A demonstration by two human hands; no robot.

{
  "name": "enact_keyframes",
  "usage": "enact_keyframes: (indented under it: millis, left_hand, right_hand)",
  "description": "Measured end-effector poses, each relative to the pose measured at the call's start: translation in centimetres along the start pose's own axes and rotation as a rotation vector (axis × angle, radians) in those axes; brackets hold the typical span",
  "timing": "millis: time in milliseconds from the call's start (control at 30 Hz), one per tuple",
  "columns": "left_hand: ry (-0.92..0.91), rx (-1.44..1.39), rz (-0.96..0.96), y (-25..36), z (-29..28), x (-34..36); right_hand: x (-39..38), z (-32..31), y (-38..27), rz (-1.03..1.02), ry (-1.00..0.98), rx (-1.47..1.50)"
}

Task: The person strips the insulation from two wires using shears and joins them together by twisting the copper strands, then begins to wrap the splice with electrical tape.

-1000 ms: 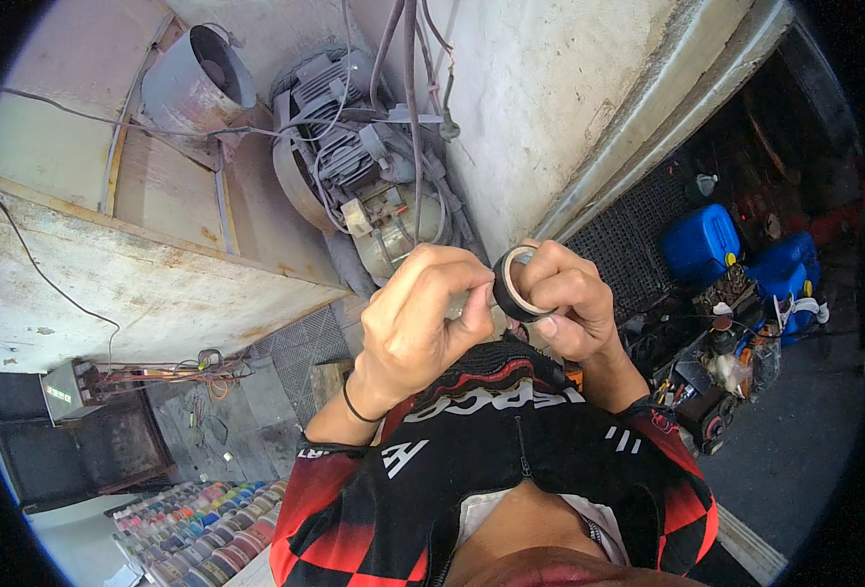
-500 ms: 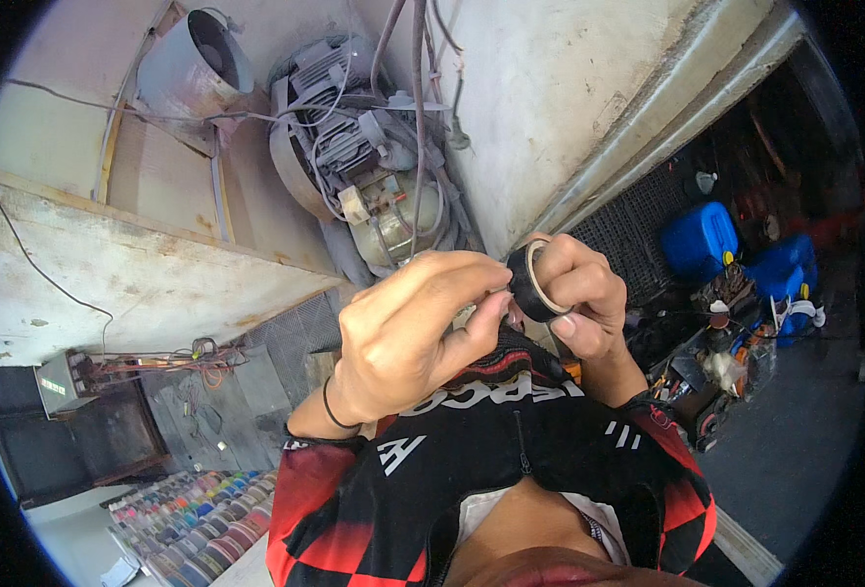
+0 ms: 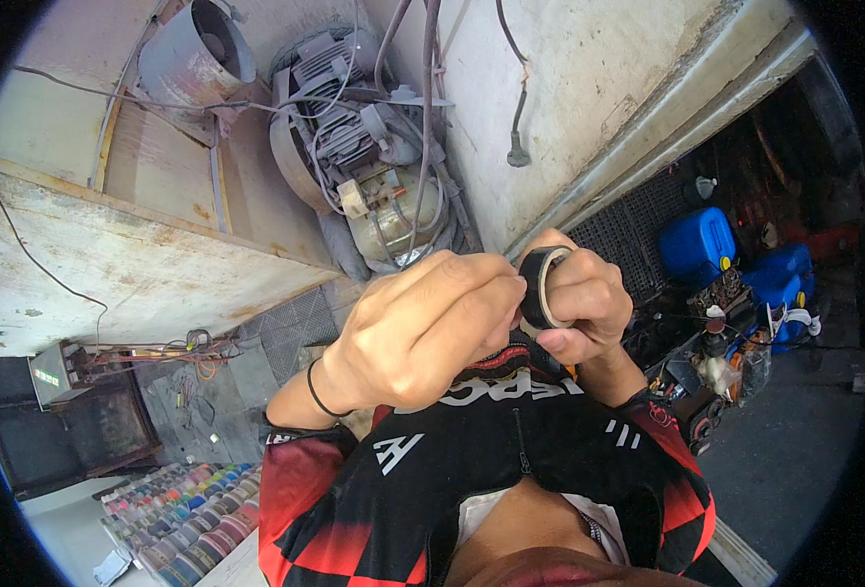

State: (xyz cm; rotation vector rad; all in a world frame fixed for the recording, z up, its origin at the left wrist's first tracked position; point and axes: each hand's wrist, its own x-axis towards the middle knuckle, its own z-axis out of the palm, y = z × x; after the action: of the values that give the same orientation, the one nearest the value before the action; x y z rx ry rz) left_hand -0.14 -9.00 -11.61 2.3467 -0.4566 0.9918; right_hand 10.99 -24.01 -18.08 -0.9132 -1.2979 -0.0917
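My right hand (image 3: 591,298) grips a roll of black tape (image 3: 533,293), with fingers through its hole and the thumb below. The roll's pale inner ring faces right. Against the roll's left side, my left hand (image 3: 425,328) is closed, back turned up and fingers curled. Its fingertips touch the roll's edge; whatever lies between them is hidden. A thin black band (image 3: 320,393) circles my left wrist. Both hands are in front of my black and red shirt (image 3: 491,440).
A dusty motor (image 3: 340,122) with a metal tank stands ahead by the wall. From above hangs a cable with a plug (image 3: 518,152). Blue jerrycans (image 3: 695,247) and cluttered tools lie to the right. Many coloured spools (image 3: 193,528) line the lower left, below a small box with wires (image 3: 56,377).
My left hand has rolled over, so its thumb no longer shows and its fingers are more curled. The tape roll has turned slightly in my right hand. The view has shifted a little.
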Motion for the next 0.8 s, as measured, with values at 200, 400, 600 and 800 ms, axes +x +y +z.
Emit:
enact_keyframes:
  millis: [200,400,600,800]
  left_hand:
    - [0.034,-0.012,0.052,-0.5,0.3,0.0]
    - [-0.007,-0.378,-0.21,-1.1,0.0,0.2]
    - [0.016,-0.089,-0.103,-0.1,-0.2,0.6]
    - [-0.033,0.043,-0.008,-0.1,-0.2,0.9]
  right_hand:
    - [0.1,0.1,-0.1,0.0,0.006,0.021]
    - [-0.1,0.2,0.1,0.056,0.046,0.187]
    - [0.3,-0.3,0.0,0.037,0.006,0.02]
    - [0.4,-0.3,-0.1,0.007,-0.034,-0.064]
